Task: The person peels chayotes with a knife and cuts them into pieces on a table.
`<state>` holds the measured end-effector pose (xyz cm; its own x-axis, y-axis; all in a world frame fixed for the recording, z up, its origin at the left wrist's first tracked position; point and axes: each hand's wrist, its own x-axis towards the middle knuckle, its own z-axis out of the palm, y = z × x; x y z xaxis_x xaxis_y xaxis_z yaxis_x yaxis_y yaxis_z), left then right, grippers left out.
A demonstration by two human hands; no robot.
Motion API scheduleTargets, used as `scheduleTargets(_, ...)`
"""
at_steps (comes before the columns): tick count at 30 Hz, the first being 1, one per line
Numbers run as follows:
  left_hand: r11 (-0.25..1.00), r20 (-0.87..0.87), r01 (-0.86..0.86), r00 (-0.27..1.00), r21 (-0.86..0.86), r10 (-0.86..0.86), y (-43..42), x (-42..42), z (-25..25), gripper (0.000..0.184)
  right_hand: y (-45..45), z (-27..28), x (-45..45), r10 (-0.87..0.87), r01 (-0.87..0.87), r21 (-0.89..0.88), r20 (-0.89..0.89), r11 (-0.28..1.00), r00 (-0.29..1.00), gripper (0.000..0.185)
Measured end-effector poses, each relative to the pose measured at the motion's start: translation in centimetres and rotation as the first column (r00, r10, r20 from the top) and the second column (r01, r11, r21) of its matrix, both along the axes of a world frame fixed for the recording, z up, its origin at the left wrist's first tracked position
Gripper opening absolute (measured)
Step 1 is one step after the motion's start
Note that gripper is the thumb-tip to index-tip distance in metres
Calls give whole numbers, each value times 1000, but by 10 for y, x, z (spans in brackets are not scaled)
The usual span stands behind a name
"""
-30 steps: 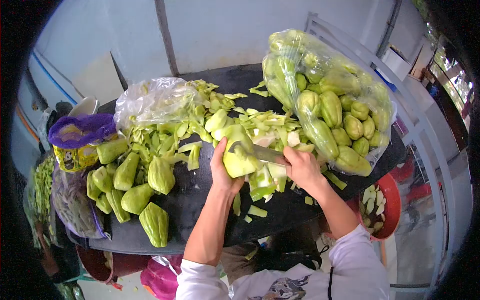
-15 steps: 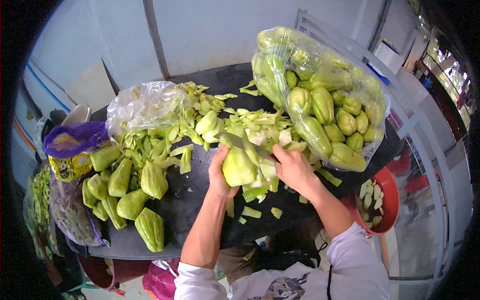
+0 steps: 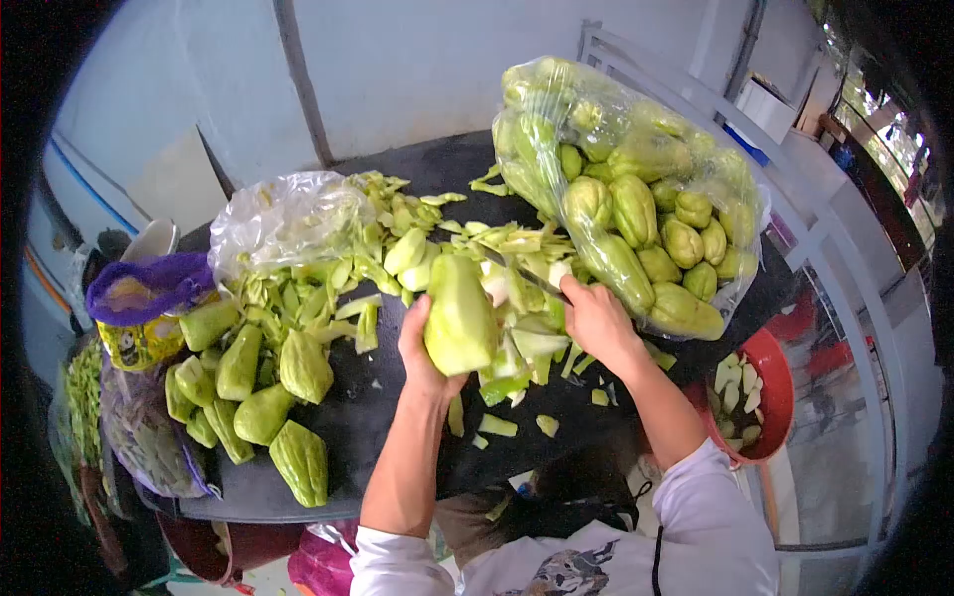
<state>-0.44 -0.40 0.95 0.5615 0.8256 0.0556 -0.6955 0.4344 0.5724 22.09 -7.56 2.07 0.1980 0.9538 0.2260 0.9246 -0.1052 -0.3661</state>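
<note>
In my left hand (image 3: 429,358) is a pale green, mostly peeled chayote (image 3: 459,316), tilted over the dark table. My right hand (image 3: 599,320) grips a knife (image 3: 527,275); its blade points up and left, apart from the chayote, and its handle is hidden by my fingers. Beneath and behind both hands lies a heap of green peelings (image 3: 517,241) and cut pieces. Several unpeeled chayotes (image 3: 262,409) sit together on the table to the left of my left hand.
A clear plastic bag full of chayotes (image 3: 636,199) stands at the back right. Another clear bag (image 3: 288,219) lies back left among peelings. A mesh sack (image 3: 149,427) is at the left edge. On the floor to the right, a red bucket (image 3: 778,387) holds pale pieces beside a metal railing (image 3: 825,233).
The knife has come off the chayote and moved right with my right hand. My left hand has turned the chayote more upright, so a broad peeled side shows.
</note>
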Motion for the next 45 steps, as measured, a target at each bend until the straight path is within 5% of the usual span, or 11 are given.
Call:
scheduleTargets(5,989,153,9,988,-149,14,8,-2,-2,58,1,-12,-1,-29,29,-1,35,1000,999,24)
scheduleTargets(14,925,-105,-234,972,-300,212,5,1,9,62,-5,-3,-39,149,-177,219,138,960,979,16)
scheduleTargets(18,927,-17,-155,987,-342,159,7,3,-1,61,-2,1,-60,253,-369,355,333,859,908,23)
scheduleTargets(24,929,0,-239,968,-283,249,6,8,-5,58,1,3,-68,229,-373,354,387,857,893,24)
scheduleTargets(33,939,-71,-287,958,-187,279,6,4,-7,57,-4,-5,-48,229,-262,316,138,912,964,22)
scheduleTargets(45,945,-63,-262,965,-196,254,-1,8,-11,48,-14,-10,-42,218,-250,283,142,926,966,22)
